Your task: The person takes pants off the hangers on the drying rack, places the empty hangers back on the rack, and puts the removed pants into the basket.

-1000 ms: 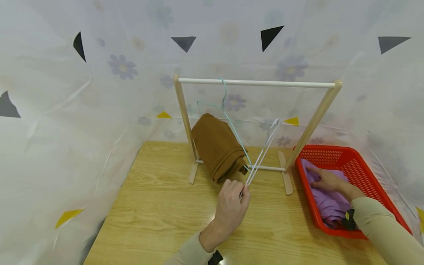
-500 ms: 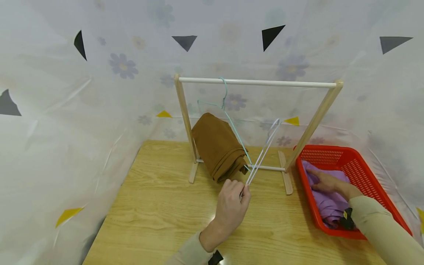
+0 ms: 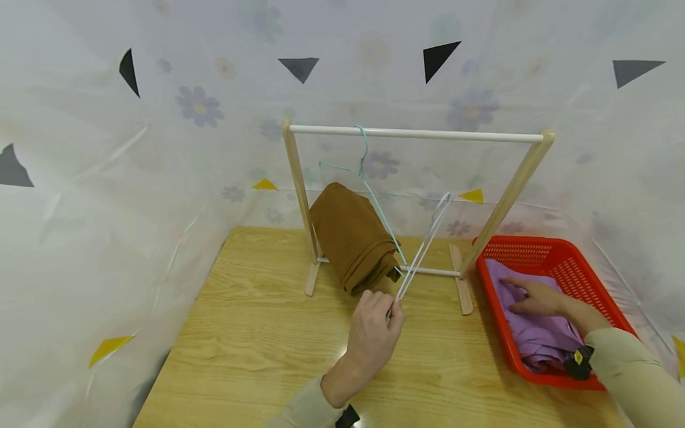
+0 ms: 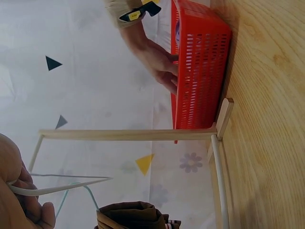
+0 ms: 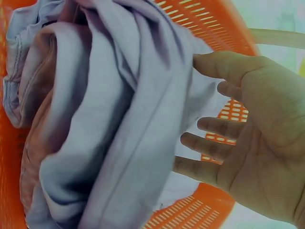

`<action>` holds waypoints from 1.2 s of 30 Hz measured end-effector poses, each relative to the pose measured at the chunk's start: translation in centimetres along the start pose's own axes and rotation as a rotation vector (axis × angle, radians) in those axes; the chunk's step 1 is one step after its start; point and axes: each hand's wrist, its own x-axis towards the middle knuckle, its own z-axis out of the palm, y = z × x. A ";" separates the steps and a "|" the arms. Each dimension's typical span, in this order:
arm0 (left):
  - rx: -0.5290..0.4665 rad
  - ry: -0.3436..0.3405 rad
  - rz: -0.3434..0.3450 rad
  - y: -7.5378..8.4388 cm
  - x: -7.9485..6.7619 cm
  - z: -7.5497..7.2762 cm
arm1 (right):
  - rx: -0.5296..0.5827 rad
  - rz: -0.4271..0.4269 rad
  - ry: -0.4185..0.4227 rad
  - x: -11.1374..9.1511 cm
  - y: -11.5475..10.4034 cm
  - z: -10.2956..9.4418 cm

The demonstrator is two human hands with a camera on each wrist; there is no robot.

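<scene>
My left hand (image 3: 373, 333) grips a thin white hanger (image 3: 420, 260) at its near end, and its wires slant up to the right in front of the rack. Inside the red basket (image 3: 587, 276) lies a bundled purple garment (image 3: 543, 342), which looks paler in the right wrist view. My right hand (image 3: 543, 298) reaches over it. The right wrist view shows that hand with its fingers (image 5: 214, 126) spread and fingertips right at the folded cloth (image 5: 133, 157). A brown folded garment (image 3: 350, 238) hangs over a teal hanger (image 3: 381, 214) on the rack's left side.
The small wooden rack has a white top rail (image 3: 428, 134), a lower bar and feet standing on the wooden table (image 3: 257, 345). Its right post (image 3: 505, 205) is close beside the basket. A patterned white sheet (image 3: 342, 35) with stuck-on triangles stands behind.
My right hand has drawn slightly to the right and its fingers have loosened over the purple garment. The garment and the basket have shifted a little to the right. My left hand stays put.
</scene>
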 end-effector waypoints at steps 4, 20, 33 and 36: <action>0.001 -0.001 -0.007 0.0 -0.1 0.0 | -0.021 -0.008 0.008 -0.7 -0.3 -0.5; 0.011 0.006 0.008 -0.1 0.0 -0.1 | -0.044 0.000 -0.050 -4.4 -2.8 -0.8; 0.012 -0.008 0.008 0.0 0.0 -0.2 | -0.082 0.065 -0.140 -5.4 -3.4 0.4; 0.010 -0.012 0.001 0.0 0.0 -0.2 | -0.092 0.051 -0.132 -5.5 -3.3 0.9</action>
